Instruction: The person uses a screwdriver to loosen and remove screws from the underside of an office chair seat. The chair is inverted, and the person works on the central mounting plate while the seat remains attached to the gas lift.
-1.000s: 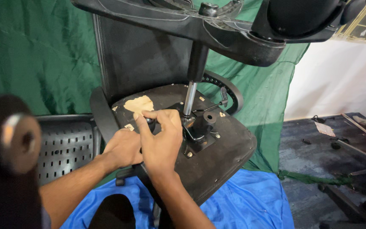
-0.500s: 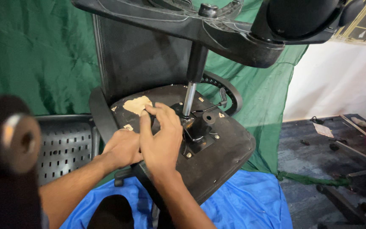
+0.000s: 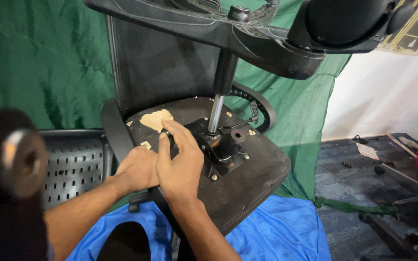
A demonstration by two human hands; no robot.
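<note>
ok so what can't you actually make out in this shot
- Head view: whatever the right hand touches on the metal plate; its fingers cover it.
- Left hand: its fingertips are hidden behind the right hand.
- Wheel base: cut off by the top edge.
- Round object at left: blurred.

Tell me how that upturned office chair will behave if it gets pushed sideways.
The upturned office chair probably tips readily: its star base sits high on a thin gas cylinder, making it top-heavy. It likely feels heavy and stiff. The right hand and left hand on the seat underside seem to steady it.
</note>
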